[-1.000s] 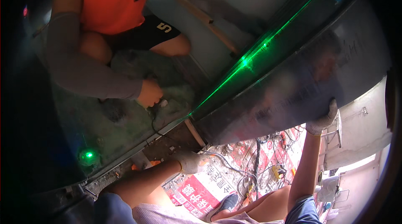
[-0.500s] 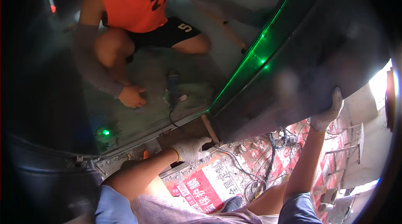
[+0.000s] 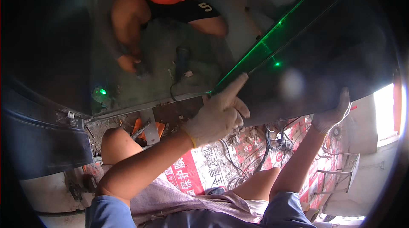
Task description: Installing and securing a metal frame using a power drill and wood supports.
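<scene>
A dark panel (image 3: 332, 57) slants across the dim room's right side, above a red-and-white floor sheet (image 3: 187, 170). The gloved right hand (image 3: 332, 116) has its grip on the panel's lower edge; the gloved left hand (image 3: 214, 119), empty and unclosed, is pointing.

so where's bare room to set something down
Dull green floor between the glowing green light and dark cylindrical tool; red-and-white printed sheet right of the bare left forearm. Crowded: grey rubble beside the orange object, and the sheet's right part, under black cables.
</scene>
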{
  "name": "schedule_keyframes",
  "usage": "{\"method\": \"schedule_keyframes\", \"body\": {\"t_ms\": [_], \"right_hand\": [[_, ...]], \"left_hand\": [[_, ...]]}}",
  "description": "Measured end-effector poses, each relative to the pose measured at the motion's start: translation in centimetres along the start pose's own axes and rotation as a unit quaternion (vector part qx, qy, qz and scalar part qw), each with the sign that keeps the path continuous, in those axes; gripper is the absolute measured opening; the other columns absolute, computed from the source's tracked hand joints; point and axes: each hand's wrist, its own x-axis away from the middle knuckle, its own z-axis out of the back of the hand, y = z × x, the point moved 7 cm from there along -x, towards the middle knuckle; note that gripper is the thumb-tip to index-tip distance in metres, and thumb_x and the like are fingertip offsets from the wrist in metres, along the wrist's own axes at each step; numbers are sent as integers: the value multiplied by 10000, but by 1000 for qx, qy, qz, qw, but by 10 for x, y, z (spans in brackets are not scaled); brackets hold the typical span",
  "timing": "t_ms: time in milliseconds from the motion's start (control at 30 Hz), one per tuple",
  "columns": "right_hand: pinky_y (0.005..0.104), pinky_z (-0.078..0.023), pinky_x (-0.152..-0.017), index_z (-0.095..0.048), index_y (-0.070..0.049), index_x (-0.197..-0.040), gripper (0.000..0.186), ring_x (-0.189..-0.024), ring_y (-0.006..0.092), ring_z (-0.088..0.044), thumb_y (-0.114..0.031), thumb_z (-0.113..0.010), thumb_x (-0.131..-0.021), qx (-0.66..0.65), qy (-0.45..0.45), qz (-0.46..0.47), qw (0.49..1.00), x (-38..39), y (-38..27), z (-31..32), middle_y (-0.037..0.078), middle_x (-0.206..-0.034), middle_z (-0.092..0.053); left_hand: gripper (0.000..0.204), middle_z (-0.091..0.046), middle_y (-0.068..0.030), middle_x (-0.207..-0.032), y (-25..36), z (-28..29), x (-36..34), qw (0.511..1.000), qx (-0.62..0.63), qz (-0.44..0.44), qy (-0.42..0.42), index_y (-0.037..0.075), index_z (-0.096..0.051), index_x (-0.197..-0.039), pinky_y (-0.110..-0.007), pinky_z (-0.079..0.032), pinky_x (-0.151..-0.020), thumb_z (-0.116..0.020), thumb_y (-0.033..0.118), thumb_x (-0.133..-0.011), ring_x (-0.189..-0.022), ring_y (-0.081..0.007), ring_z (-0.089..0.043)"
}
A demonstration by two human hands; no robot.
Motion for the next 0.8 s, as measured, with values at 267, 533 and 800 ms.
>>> {"method": "schedule_keyframes", "body": {"t_ms": [267,533,800], "right_hand": [[401,-561,-991,-654,50,-1324,471,-1148,276,-689,-311,-590,-1027,51,0,28,998,4,3,8,162,-1284,-700],[409,-533,-1041,-646,30,-1360,475,-1193,263,-674,-311,-581,-1036,-169,-58,-73,981,-5,12,-1,133,-1315,-698],[411,-554,-987,-662,20,-1330,424,-1131,268,-692,-288,-557,-1058,-5,7,5,1000,-4,5,10,127,-1269,-714]], "left_hand": [[821,-670,-93,-959,-122,47,1,999,-33,27,25,78,-259,-1686,-276,-540,-775,-425,-77,-897,-780,-122,-619],[868,-656,-80,-959,-60,35,-17,990,120,-14,-76,87,-73,-1715,-291,-534,-739,-525,-19,-982,-743,-110,-601],[792,-664,-100,-939,-19,27,-59,988,120,-56,-76,55,-134,-1703,-276,-531,-630,-503,52,-1002,-698,-117,-599]]}}
